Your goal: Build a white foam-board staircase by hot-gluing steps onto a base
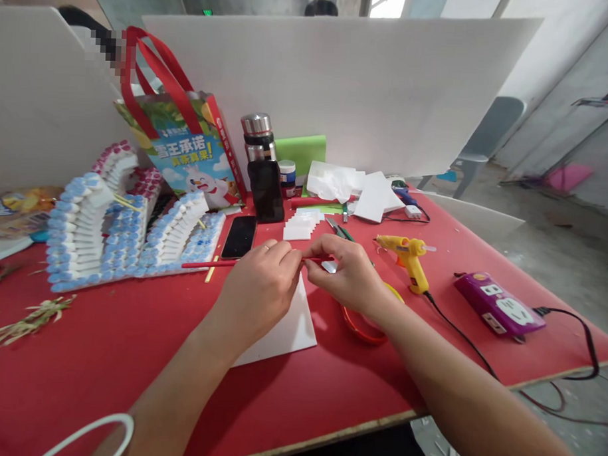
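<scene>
Over a white sheet (288,327) on the red table, my two hands meet, fingertips nearly touching. My left hand (262,290) is closed round a thin red stick (207,264), whose free end points left. My right hand (349,273) pinches the stick's right part between thumb and forefinger. Beneath the right wrist lies a red and yellow ring (363,328), partly covered. Small white cards (301,224) are fanned out just behind the hands. A black phone (239,237) lies flat behind the left hand, with a pale yellow strip (211,270) near it.
Blue and white folded structures (91,237) and a bag (191,151) stand left. A thermos (257,136) is behind an upright dark phone (266,190). At right are a yellow glue gun (407,255) and a purple power strip (501,305) with cables. White boards (338,96) rise behind.
</scene>
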Available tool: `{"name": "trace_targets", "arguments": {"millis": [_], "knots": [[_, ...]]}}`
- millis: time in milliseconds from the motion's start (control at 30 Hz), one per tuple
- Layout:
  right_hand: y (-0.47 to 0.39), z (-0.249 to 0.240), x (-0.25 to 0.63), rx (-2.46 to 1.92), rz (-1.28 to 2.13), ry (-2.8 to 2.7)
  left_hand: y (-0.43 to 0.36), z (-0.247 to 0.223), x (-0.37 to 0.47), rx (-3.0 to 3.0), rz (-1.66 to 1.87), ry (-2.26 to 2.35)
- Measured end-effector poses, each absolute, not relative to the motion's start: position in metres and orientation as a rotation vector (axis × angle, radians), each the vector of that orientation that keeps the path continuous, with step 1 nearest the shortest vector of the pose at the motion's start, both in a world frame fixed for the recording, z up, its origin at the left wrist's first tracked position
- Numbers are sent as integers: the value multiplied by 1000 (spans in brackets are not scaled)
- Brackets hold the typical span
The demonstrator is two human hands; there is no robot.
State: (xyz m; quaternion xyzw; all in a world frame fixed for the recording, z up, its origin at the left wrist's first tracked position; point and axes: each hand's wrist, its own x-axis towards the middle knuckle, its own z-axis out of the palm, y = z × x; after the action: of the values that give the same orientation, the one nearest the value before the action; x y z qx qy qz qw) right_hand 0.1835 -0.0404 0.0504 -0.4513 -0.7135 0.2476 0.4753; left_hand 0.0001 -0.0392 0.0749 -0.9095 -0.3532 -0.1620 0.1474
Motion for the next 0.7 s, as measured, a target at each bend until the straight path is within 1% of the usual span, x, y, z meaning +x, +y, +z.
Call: {"name": "trace_targets", "arguments": {"millis": [267, 367, 467, 567, 633, 700], "knots": [[-40, 45, 179, -1123, 489, -1867, -34, 65, -5, -2701, -562, -989], [-41, 49, 178, -1103, 529, -1862, -34, 63, -9, -2686, -642, -982], [-49, 64, 188, -1137, 573, -1874, -33, 61, -16, -2668, -747, -966], [-66, 74, 210, -1448, 419, -1993, -30, 59, -24, -2633, -873, -963], [-80, 69, 227, -1714, 276, -2140, -29, 58, -28, -2619, -933, -973], [-92, 58, 239, -1865, 214, -2306, -28, 57, -30, -2614, -953, -972]]}}
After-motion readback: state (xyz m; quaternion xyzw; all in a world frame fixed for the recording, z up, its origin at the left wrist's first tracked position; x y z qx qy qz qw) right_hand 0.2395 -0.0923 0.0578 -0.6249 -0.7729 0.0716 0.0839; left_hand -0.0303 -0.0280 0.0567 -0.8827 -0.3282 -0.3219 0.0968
